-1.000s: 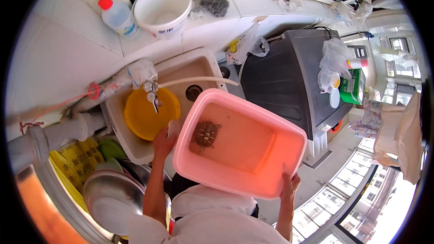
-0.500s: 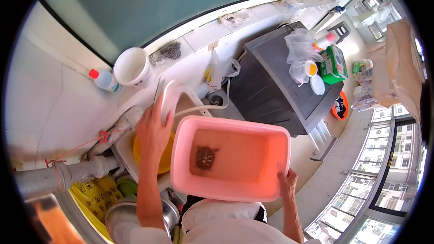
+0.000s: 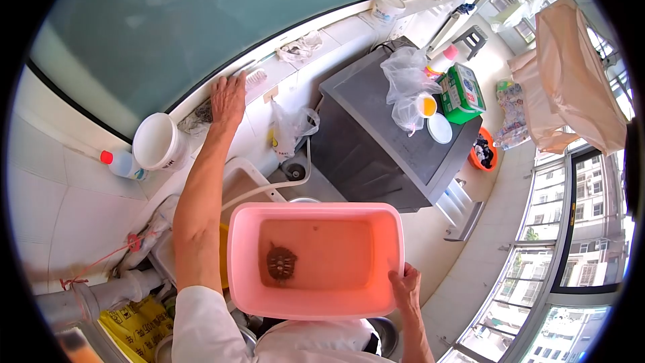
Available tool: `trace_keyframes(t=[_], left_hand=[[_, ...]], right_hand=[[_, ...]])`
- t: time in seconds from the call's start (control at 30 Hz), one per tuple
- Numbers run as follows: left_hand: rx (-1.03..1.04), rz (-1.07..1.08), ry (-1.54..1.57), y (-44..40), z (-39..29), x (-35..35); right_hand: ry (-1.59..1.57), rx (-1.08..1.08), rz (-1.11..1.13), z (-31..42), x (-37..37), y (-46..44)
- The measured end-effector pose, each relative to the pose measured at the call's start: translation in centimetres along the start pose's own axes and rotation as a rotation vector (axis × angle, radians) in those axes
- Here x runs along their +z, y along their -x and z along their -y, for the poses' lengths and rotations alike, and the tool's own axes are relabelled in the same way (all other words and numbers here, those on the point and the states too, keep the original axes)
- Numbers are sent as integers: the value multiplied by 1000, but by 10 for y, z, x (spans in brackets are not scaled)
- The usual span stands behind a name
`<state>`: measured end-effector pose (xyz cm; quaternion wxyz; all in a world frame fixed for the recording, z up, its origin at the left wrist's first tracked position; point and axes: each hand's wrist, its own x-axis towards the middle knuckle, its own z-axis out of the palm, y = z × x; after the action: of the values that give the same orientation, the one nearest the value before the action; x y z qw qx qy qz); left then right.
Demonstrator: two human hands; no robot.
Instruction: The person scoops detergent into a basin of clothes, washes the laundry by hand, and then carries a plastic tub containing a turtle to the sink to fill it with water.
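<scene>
My right hand [image 3: 406,288] grips the right end of a pink basin [image 3: 316,306], thumb over its rim. Inside the basin, a small dark turtle [image 3: 281,261] lies toward the left in shallow water. My left hand [image 3: 229,98] reaches up to the window ledge, its fingers closed round a pale brush-like object [image 3: 256,79] beside a dark mesh bundle [image 3: 197,119]. Left of that hand are a white bucket [image 3: 158,142] and a bottle with a red cap [image 3: 123,164]. My left forearm partly covers the sink [image 3: 246,178].
A dark grey cabinet [image 3: 376,128] carries plastic bags, a green box [image 3: 461,93] and a white lid [image 3: 439,128]. An orange basin [image 3: 484,151] stands on the floor. Grey pipes [image 3: 101,299] and a yellow bag [image 3: 138,328] are at lower left.
My left hand has moved from beside the sink up to the window ledge, carrying the pale object. The view has shifted, and the pink basin now sits lower and more level in it.
</scene>
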<state>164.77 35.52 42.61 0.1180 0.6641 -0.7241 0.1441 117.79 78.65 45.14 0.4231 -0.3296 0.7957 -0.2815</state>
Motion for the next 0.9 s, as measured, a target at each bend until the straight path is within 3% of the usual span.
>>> trace_keyframes(t=[0.2, 0.57, 0.63, 0.77, 0.83, 0.9], left_hand=[[116, -206, -57, 12, 1, 5], [220, -119, 8, 7, 3, -1], [218, -234, 25, 11, 2, 2], [135, -166, 25, 8, -5, 11], [0, -109, 77, 4, -2, 23], [18, -141, 106, 5, -4, 11]], right_hand=[[-24, -44, -13, 14, 5, 8], [-24, -35, 1, 11, 5, 6], [-58, -58, 6, 4, 5, 4], [-20, -56, 14, 5, 4, 4], [0, -84, 2, 10, 4, 6], [7, -82, -1, 10, 4, 6]])
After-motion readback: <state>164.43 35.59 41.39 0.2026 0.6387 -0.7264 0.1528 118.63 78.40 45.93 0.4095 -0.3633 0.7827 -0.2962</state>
